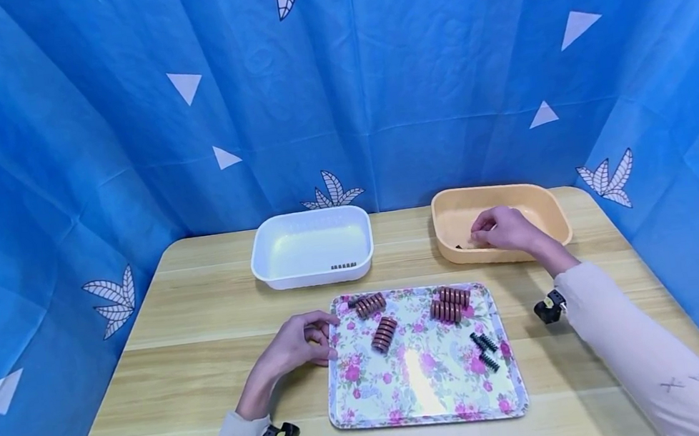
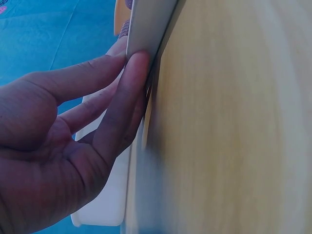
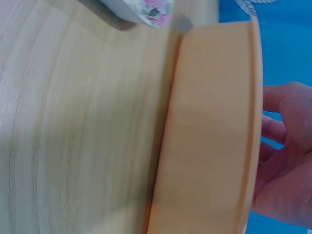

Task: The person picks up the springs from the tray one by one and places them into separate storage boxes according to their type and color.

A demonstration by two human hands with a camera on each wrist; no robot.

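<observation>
A person's left hand [image 1: 302, 341] pinched the left edge of a floral tray [image 1: 377, 402] on a wooden bench [image 1: 212, 377] as the right hand [image 1: 506, 227] dipped into an orange bin [image 3: 209, 122]. The left fingers were bent at the rim, nearly closed, with only the tray's edge between them. The right fingers were curled, tips drawn close together; whether they had hold of anything could not be told, as the bin's wall hid them from the wrist camera.

Four thick brown springs [image 1: 384, 335] lay on the tray, with three thin black springs [image 1: 489, 362] bunched near its right side. A small dark piece [image 1: 458, 247] sat in the orange bin near the right fingertips; a dark coiled shape [image 1: 343, 266] showed at the near side of a white bin [image 1: 305, 280].

The brown springs, round and on a glossy surface, looked likeliest to roll if the left fingers lifted or tugged the rim. The bunched black springs could snag on one another, so that picking one dragged its neighbours. The camera on the right wrist [image 1: 550, 306], beside the tray, risked knocking its edge if the arm swung back low.
</observation>
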